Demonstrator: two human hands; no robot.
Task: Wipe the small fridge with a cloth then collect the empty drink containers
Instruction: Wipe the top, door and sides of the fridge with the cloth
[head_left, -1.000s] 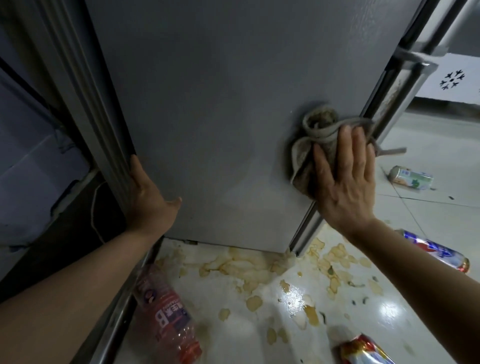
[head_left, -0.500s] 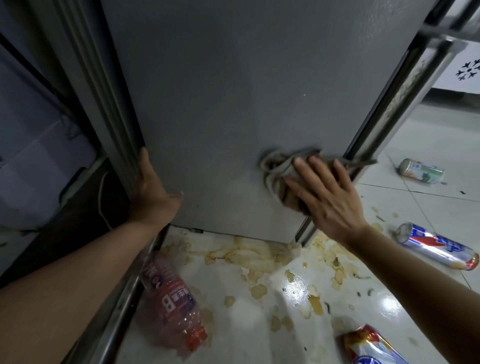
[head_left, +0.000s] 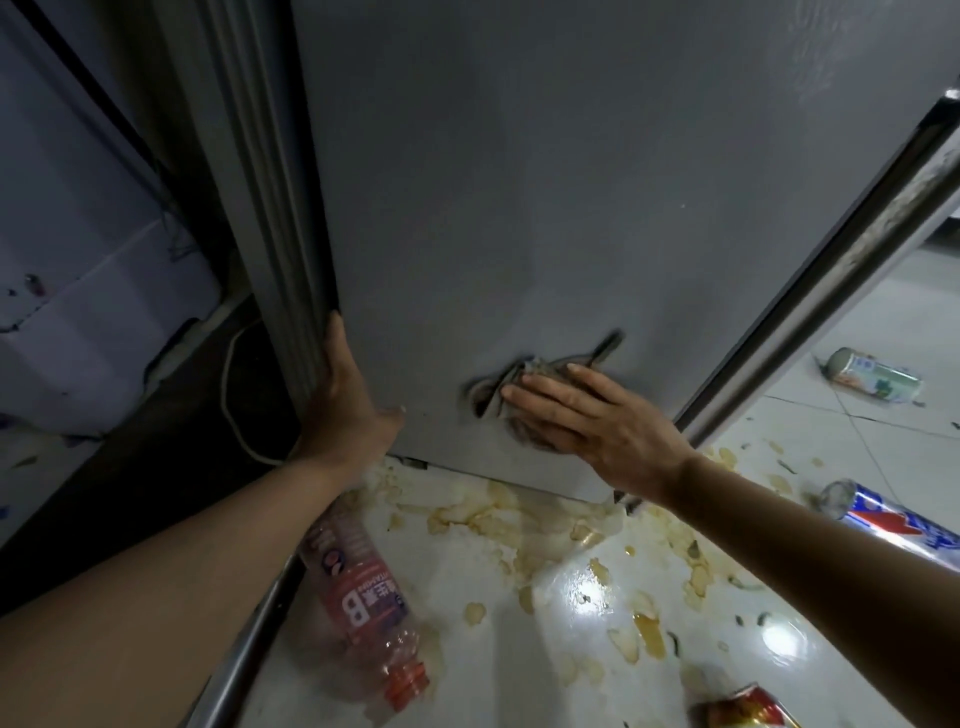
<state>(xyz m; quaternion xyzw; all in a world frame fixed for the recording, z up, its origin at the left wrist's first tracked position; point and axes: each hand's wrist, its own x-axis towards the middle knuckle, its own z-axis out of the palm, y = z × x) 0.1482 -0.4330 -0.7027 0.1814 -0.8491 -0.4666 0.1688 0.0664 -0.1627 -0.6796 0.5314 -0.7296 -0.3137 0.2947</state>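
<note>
The small fridge (head_left: 519, 182) stands right in front, grey and tall, and the cloth (head_left: 524, 387) is down low on its flat side, near the bottom edge. The right hand (head_left: 592, 415) lies flat on the cloth with its fingers straight and close together, pressing it to the metal. The left hand (head_left: 345, 400) holds the left edge of the fridge, thumb on the flat side and fingers wrapped round the corner (I cannot see those fingers).

What could go wrong? The cloth is bunched up and only pressed, not gripped, so I think it could slide out and drop into the sticky mess below. The floor (head_left: 597, 587) is shiny white tile with yellow-brown spills all over, and it looks slippery, so a foot or knee could slide. The plastic bottle (head_left: 363, 592) lies just under the left arm and could get knocked and roll.

None of the drink containers has been picked up yet. A green can (head_left: 872, 375) lies off to the right, a blue and red can (head_left: 898, 525) is nearer, and a crushed red can (head_left: 748, 709) sits at the bottom. A pale cord (head_left: 231, 395) runs down in the dark gap on the left.
</note>
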